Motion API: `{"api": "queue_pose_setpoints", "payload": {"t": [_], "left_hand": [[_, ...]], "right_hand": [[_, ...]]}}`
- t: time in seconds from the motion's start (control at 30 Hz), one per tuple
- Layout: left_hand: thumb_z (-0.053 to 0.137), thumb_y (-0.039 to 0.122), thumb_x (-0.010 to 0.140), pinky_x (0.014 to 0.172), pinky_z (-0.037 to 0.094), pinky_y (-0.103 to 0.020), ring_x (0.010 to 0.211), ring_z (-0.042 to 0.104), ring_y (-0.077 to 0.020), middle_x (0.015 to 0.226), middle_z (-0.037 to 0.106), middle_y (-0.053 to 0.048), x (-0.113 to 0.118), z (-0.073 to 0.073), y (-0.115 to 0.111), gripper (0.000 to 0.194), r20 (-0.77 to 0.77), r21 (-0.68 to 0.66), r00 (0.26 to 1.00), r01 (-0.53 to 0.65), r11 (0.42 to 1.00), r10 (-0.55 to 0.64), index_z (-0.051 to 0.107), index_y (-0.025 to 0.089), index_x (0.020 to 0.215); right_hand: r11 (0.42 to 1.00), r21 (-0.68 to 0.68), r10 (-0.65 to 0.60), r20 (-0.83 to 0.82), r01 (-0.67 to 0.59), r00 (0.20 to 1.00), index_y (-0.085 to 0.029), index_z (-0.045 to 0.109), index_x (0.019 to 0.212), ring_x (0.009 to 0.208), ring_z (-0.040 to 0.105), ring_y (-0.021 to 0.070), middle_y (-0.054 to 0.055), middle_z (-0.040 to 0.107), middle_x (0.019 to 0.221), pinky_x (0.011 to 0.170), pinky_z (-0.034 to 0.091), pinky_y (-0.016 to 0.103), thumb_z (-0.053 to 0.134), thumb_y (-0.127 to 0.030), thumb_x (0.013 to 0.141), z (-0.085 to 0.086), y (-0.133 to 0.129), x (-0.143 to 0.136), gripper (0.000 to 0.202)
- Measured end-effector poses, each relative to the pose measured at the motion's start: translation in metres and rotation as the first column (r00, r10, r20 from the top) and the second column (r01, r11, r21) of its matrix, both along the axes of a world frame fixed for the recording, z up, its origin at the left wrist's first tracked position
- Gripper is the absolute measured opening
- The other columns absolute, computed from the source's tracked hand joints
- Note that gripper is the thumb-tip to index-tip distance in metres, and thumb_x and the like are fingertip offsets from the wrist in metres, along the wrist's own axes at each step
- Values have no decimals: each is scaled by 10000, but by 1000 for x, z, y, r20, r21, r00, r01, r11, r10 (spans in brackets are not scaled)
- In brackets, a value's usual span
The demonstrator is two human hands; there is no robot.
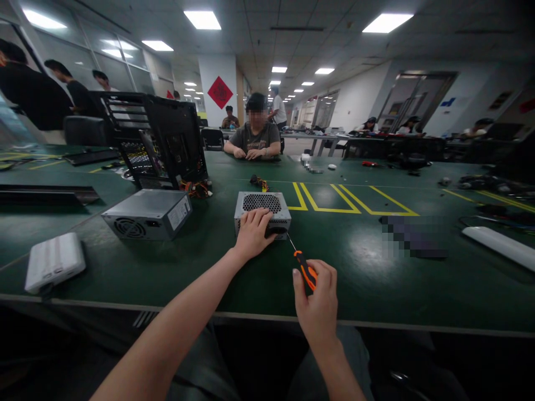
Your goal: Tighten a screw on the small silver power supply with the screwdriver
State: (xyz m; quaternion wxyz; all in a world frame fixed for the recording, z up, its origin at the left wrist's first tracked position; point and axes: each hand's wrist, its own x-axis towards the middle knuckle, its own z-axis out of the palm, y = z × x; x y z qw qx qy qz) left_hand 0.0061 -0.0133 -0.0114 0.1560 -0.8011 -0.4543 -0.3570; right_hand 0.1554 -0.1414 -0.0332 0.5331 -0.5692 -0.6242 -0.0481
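Note:
A grey metal computer power supply (242, 201) with a honeycomb vent on top sits on the green table in front of me. Across its top and front edge lies my left hand (252, 235), fingers on the upper face and thumb by the front, gripping it. My right hand (318, 301) is closed around the orange and black handle of a screwdriver (310, 273). The thin shaft points up and left, its tip at the right front corner of the power supply; whether it sits in a screw is too small to tell. Cables (259, 182) show behind the unit.
Left of it stand a second power supply (146, 209), an open black computer case (161, 139) and a white power bank (56, 262). Yellow tape lines (334, 210) mark the green table (251, 295). A white bar (501, 245) lies far right. Opposite sits a person (254, 136).

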Motion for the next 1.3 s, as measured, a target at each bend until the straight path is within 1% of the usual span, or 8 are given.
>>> {"api": "queue_pose_setpoints", "payload": {"t": [0.17,0.37,0.47,0.63,0.77,0.9,1.1,1.3], "left_hand": [[629,313,703,957,277,-411,1157,392,-252,1223,502,-77,0,0,-1,501,1,-9,1000,6,1000,-6,447,212,1159],[626,317,705,960,278,-413,1164,389,-250,1228,500,-75,0,-1,0,499,0,-6,1000,-3,1000,3,448,214,1160],[621,317,709,964,273,-411,1168,384,-249,1234,496,-78,0,-1,0,497,-8,-1,1000,-4,1000,3,447,206,1162],[622,329,709,962,274,-405,1153,395,-246,1222,504,-76,0,0,0,503,-15,8,1000,-3,1000,4,446,197,1162],[618,340,716,962,277,-407,1151,400,-246,1225,501,-79,0,0,0,503,-13,7,1000,-2,1000,2,445,195,1165],[622,334,713,964,275,-411,1163,391,-248,1220,505,-80,-1,-1,0,509,-1,3,1000,0,1000,0,443,202,1170],[614,328,719,963,282,-412,1160,397,-246,1225,500,-79,-1,0,-1,501,-2,2,1000,8,1000,-8,441,206,1174],[615,326,717,964,289,-417,1161,396,-245,1216,503,-81,-1,1,-2,507,-7,5,1000,3,1000,-3,440,210,1178]], "right_hand": [[992,-125,-9,-41,4,999,-168,438,1085,828,581,193,95,567,958,671,480,334,312,-282,891,-2,-2,2,258],[999,39,-13,123,9,992,-185,498,1008,874,541,212,87,597,945,761,453,382,458,-197,827,-2,0,5,186],[998,51,22,140,-30,990,-195,519,964,906,537,204,83,590,962,792,443,379,462,-190,831,-2,2,5,145],[992,-128,-15,-40,10,999,-171,482,1044,890,568,219,112,560,988,718,467,352,438,-406,838,1,-1,2,315],[966,-259,-12,-93,-12,996,-176,470,1060,742,618,199,81,625,875,632,464,324,285,-367,895,-1,-5,2,313],[987,-162,-18,-79,5,997,-163,453,1067,770,603,206,102,607,901,645,471,331,388,-330,862,-5,-2,4,272],[1000,23,-15,90,13,996,-197,505,902,861,540,215,86,596,928,754,449,390,470,-240,817,-5,1,7,102],[986,-163,16,-51,-24,999,-190,469,1043,852,577,200,83,581,960,709,471,347,392,-344,865,-1,-1,4,247]]}}
